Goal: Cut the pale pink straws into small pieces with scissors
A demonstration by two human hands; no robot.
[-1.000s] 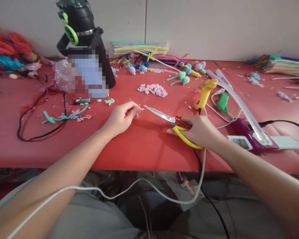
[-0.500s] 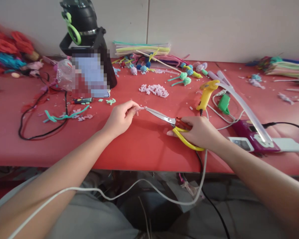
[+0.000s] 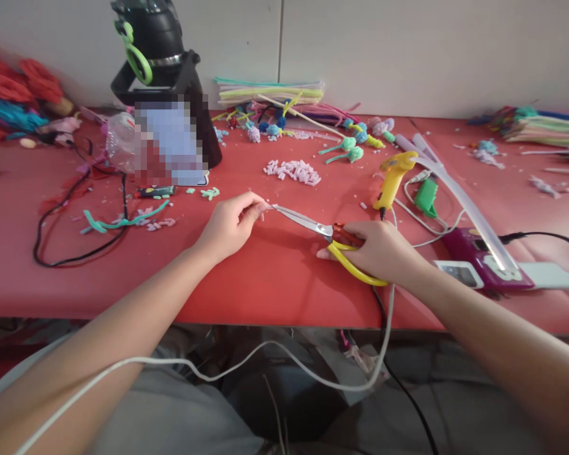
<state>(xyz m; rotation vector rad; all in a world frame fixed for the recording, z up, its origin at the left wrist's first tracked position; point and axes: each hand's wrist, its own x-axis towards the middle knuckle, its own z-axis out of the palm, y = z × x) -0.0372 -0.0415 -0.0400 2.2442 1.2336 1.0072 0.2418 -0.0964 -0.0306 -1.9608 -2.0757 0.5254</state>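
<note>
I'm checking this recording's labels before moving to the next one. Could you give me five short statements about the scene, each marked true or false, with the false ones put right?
1. The right hand holds the scissors. True.
2. The left hand grips the yellow glue gun. False: it pinches a small pale strip by the scissor tips; the glue gun is on the table.
3. A pile of pale pink pieces lies beyond the hands. True.
4. The black bottle stands at the right end of the view. False: it stands to the left.
5. A bundle of coloured stems lies near the wall. True.
</note>
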